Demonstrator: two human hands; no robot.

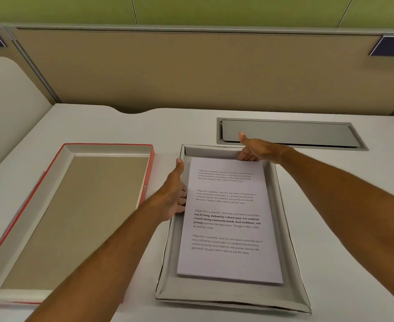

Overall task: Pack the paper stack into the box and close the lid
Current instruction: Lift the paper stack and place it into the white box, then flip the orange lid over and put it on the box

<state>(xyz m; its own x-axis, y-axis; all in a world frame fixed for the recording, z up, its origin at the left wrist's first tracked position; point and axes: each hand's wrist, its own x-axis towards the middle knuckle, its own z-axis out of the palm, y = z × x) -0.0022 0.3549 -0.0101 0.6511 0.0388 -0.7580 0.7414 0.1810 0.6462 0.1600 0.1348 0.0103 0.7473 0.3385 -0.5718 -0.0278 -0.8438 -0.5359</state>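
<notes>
A white paper stack (228, 228) with printed text lies inside the shallow grey box (291, 263) in the middle of the desk. My left hand (175, 196) rests at the stack's left edge, fingers tucked against the paper and thumb along the box's left wall. At the far top edge of the stack sits my right hand (256, 149), fingers curled down onto the paper, thumb raised. The lid (52, 219), red outside and brown inside, lies upside down to the left of the box.
A grey recessed cable flap (291, 133) is set into the white desk (342, 217) behind the box. A beige partition (191, 70) closes off the back, and a white curved panel (5, 108) stands at the left.
</notes>
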